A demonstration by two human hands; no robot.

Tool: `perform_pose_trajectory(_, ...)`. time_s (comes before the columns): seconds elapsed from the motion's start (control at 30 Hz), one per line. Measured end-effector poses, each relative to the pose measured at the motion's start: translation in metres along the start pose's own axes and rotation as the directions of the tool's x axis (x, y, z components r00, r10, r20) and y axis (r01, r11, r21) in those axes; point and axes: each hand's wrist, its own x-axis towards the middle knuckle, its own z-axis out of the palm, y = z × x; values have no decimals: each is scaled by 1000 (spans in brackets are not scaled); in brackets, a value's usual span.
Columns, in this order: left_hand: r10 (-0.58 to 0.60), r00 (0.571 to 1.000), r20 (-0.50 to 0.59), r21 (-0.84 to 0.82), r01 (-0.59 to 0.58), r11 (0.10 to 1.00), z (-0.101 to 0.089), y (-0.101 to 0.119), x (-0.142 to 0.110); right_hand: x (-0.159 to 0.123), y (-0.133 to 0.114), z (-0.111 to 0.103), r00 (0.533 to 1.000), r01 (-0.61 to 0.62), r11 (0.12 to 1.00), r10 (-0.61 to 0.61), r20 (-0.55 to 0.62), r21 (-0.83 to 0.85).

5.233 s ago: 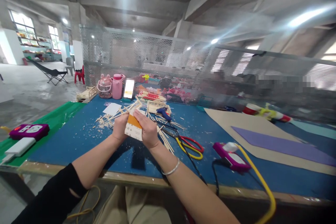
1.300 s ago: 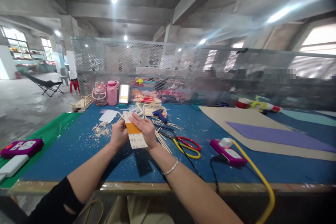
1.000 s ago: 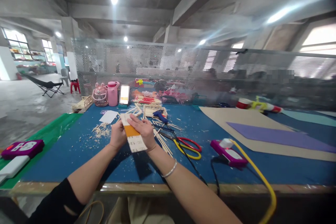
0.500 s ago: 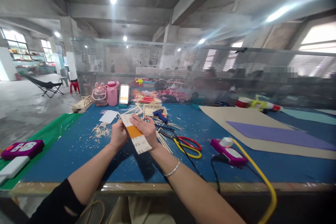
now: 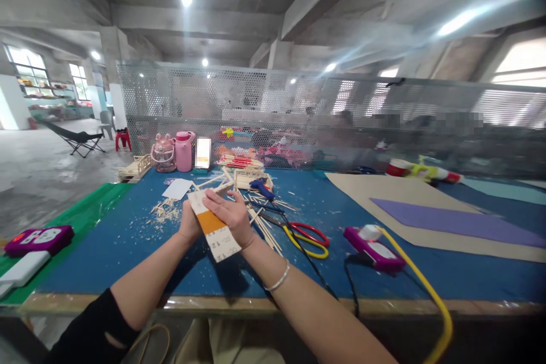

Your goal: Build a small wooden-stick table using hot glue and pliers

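Both my hands are raised over the blue table [image 5: 128, 250] and hold a narrow strip of sandpaper [image 5: 213, 227], white with an orange band and printed marks. My right hand [image 5: 232, 217] pinches its upper part with fingers closed over it. My left hand [image 5: 189, 222] grips from behind on the left; whether it also holds something small behind the strip is hidden. Thin wooden sticks [image 5: 264, 227] lie scattered just beyond my hands, with shavings [image 5: 164, 211] to the left.
Red-and-yellow scissors [image 5: 307, 234] and black cables lie right of my hands. A purple power strip [image 5: 374, 247] with a yellow cable, cardboard with a purple sheet [image 5: 426, 213], a blue glue gun [image 5: 260, 187], pink bottles [image 5: 184, 151] and a mesh screen stand behind. Another purple strip [image 5: 36, 239] sits left.
The strip has tilted, its lower end swinging right and down, while my right hand slid along its upper part. My left hand stayed almost in place.
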Motion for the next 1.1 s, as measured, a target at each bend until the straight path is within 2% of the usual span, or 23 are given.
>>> perform_pose_trajectory(0.2, 23, 1000, -14, 9, -23, 1000, 1, 0, 0, -3, 10, -6, 997, -77, 989, 79, 9, -129)
perform_pose_trajectory(0.4, 35, 999, -42, -19, -35, 999, -1, 2, 1, -1, 4, -2, 997, -41, 991, 48, 56, -130)
perform_pose_trajectory(0.57, 44, 998, -38, 15, -44, 999, 1, 3, 1, -4, 11, -6, 991, -125, 972, 133, 23, -198)
perform_pose_trajectory(0.7, 49, 999, 19, 46, -50, 998, -1, 2, -1, -4, 5, 0, 989, -111, 981, 125, 81, -162)
perform_pose_trajectory(0.8, 51, 999, 16, 59, -52, 997, -1, 2, -2, -3, 4, 1, 985, -118, 982, 135, 108, -147)
perform_pose_trajectory(0.93, 57, 998, 14, 68, -57, 996, 2, 5, -3, -3, 8, -4, 978, -182, 968, 196, 66, -171)
perform_pose_trajectory(1.1, 72, 997, 17, 67, -73, 995, 3, 6, -2, -3, 5, -2, 993, -110, 989, 114, 35, -101)
